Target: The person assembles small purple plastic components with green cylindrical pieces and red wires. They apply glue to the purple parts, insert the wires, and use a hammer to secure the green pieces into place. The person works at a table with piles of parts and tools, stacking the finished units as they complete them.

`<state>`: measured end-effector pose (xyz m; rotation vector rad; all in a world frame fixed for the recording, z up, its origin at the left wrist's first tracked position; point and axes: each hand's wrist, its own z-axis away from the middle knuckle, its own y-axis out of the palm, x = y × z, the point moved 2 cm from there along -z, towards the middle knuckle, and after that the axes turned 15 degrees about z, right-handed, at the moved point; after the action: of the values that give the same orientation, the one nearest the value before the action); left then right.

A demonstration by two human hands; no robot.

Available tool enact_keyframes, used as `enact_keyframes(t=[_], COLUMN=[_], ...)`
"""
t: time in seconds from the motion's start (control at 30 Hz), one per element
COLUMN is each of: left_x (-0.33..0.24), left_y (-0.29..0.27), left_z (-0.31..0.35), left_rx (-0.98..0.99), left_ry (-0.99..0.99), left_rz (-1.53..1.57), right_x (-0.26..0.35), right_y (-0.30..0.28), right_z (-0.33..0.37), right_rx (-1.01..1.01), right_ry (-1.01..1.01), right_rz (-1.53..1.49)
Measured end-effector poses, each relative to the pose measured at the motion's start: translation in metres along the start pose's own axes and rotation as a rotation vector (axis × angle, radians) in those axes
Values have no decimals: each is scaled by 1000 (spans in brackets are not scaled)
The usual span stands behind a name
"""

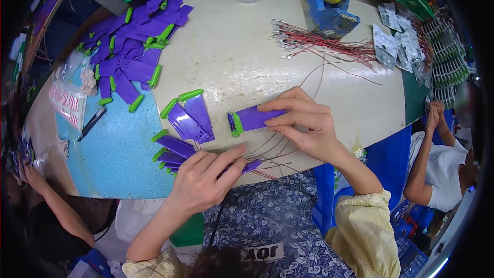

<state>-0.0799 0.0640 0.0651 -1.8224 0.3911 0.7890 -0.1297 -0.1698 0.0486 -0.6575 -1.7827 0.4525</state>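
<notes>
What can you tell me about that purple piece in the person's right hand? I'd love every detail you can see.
The purple piece is flat, long and straight-sided, and looks like smooth plastic. Across its left end sits a bright green part, with a small dark bit beside it, too small to make out. It points leftward over the pale tabletop; whether it touches the surface is unclear. The right hand holds its other end with the fingers, hiding part of it.
</notes>
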Motion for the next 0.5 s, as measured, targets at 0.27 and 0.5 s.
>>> enact_keyframes(t=[0.27,0.5], left_x=[13,16], left_y=[8,14], left_z=[-2,-32], left_rx=[36,-28], left_ry=[-139,-138], left_rz=[-94,21], right_x=[2,2], right_y=[27,4], right_z=[-10,-24], right_rx=[29,102], right_ry=[-8,386], right_rz=[266,146])
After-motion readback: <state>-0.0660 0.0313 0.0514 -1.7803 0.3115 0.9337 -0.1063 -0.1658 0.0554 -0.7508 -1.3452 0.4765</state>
